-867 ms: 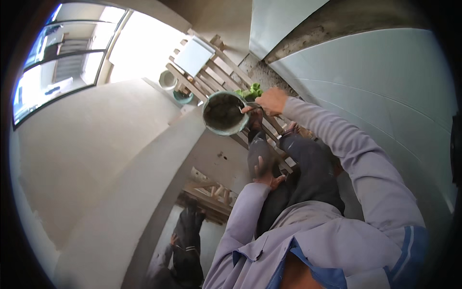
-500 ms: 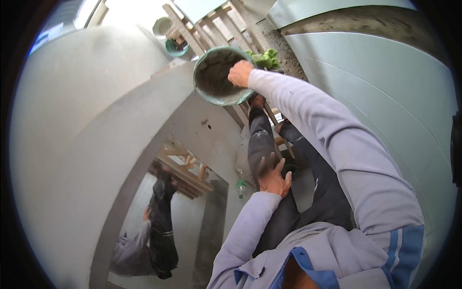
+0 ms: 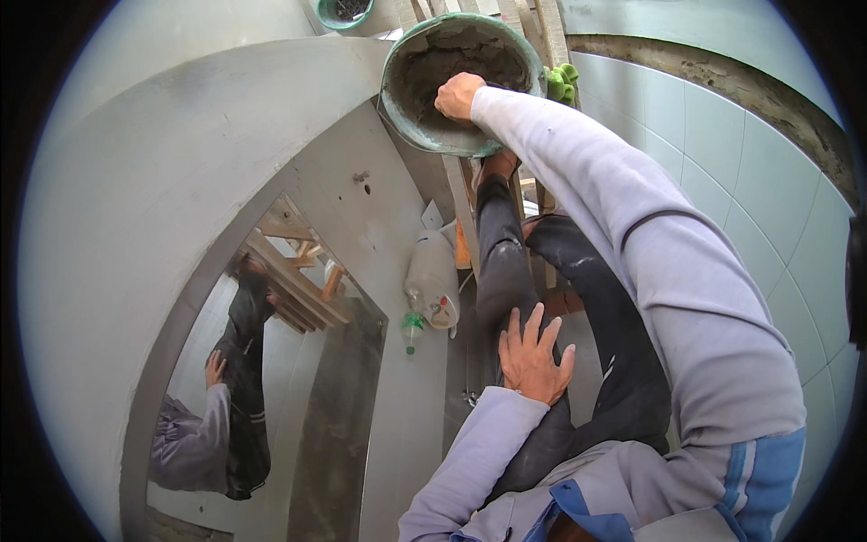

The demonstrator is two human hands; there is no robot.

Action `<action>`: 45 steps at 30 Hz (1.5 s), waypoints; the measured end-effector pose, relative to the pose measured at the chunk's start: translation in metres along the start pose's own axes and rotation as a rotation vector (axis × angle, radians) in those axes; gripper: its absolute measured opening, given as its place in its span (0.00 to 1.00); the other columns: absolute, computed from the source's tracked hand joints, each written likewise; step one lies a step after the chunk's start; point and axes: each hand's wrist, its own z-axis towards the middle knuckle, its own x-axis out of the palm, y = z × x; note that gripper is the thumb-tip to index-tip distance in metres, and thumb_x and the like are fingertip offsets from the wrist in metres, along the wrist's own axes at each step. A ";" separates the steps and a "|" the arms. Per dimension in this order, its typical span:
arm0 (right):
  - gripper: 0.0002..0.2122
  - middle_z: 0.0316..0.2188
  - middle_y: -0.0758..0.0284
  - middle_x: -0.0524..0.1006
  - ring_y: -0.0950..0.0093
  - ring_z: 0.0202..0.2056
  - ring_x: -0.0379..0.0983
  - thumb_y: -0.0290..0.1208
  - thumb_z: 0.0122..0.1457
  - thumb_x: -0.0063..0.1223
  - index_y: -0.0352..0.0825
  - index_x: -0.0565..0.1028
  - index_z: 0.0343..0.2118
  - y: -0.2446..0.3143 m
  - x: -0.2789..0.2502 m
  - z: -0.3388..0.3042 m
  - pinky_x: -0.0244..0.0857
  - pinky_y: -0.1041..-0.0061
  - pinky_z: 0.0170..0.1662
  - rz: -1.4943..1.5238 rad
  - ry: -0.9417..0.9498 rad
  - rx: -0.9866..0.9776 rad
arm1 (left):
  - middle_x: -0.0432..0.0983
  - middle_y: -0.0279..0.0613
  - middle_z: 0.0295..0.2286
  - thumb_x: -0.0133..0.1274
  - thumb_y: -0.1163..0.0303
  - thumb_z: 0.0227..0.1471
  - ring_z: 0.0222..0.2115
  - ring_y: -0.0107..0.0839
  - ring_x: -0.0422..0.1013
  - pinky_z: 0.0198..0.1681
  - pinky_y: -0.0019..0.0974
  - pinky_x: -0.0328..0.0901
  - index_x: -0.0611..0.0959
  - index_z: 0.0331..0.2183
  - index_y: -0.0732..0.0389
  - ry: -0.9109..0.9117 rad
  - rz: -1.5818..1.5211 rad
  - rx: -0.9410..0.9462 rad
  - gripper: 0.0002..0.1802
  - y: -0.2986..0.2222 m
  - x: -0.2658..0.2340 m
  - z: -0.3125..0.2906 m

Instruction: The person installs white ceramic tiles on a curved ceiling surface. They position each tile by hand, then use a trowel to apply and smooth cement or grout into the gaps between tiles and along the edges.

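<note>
A green bucket (image 3: 397, 90) with grey mortar (image 3: 433, 63) stuck to its inner wall stands at the far middle. Over its mouth, inside the rim, my right hand (image 3: 459, 98) is curled closed. Whatever the fingers grip is hidden from this angle. My left hand (image 3: 536, 359) lies on my dark trouser leg (image 3: 506, 280) near the knee, fingers spread and holding nothing. A bright green glove or cloth (image 3: 562, 83) sits beside the bucket's right rim.
A mirror (image 3: 334, 406) on the grey wall at left reflects my arm and legs. Below the wall fitting stand a whitish container (image 3: 432, 275) and a green-capped bottle (image 3: 412, 330). Wooden slats (image 3: 549, 27) lie by the bucket. A smaller green bucket (image 3: 343, 20) is farther back. Pale tiles (image 3: 722, 163) cover the right wall.
The view has shifted, so the bucket sits higher in it and more of the bottle and container shows. My right hand stays at the bucket; my left hand remains on the leg.
</note>
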 end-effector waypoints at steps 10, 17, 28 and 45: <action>0.23 0.27 0.62 0.79 0.68 0.26 0.77 0.24 0.38 0.57 0.44 0.78 0.43 -0.046 -0.068 -0.041 0.70 0.68 0.27 0.561 0.460 0.040 | 0.63 0.44 0.52 0.60 0.61 0.40 0.56 0.56 0.53 0.55 0.56 0.52 0.79 0.43 0.54 -0.021 0.043 0.019 0.24 -0.003 -0.001 -0.003; 0.20 0.30 0.70 0.80 0.79 0.28 0.74 0.24 0.45 0.55 0.39 0.77 0.45 -0.094 -0.035 -0.091 0.68 0.78 0.29 1.186 0.393 -0.050 | 0.65 0.44 0.51 0.60 0.60 0.40 0.55 0.56 0.54 0.54 0.55 0.53 0.79 0.42 0.55 -0.009 0.118 0.044 0.24 -0.003 0.006 -0.006; 0.21 0.33 0.66 0.79 0.80 0.30 0.74 0.22 0.47 0.58 0.29 0.73 0.48 -0.064 -0.086 -0.232 0.69 0.80 0.34 1.913 0.099 -0.249 | 0.64 0.42 0.52 0.59 0.59 0.42 0.57 0.51 0.53 0.57 0.52 0.51 0.79 0.43 0.53 -0.043 0.295 0.116 0.23 -0.032 -0.004 0.003; 0.22 0.30 0.65 0.76 0.79 0.30 0.71 0.25 0.52 0.56 0.29 0.66 0.50 0.035 -0.377 -0.641 0.67 0.78 0.35 1.552 -1.398 -0.266 | 0.71 0.53 0.46 0.57 0.52 0.46 0.49 0.49 0.66 0.54 0.44 0.60 0.78 0.46 0.57 0.212 0.483 0.742 0.28 -0.069 -0.083 0.128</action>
